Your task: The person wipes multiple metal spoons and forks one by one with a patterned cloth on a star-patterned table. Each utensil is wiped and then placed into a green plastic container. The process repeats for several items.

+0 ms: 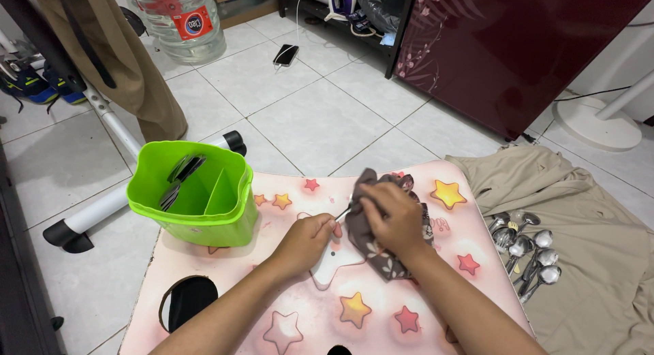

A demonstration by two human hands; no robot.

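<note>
Both forearms enter from the lower edge bare, with no sleeves reaching into view. The left hand (310,239) and the right hand (392,215) wear no gloves, rings, watch or bracelet on wrists or fingers.

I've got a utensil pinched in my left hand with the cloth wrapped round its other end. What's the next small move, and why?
Probably draw the utensil out of the grey cloth with the left hand and drop it in the green bin. The right hand has the cloth closed over its far end, the bin already holds cutlery, and more spoons wait on the beige fabric.
</note>
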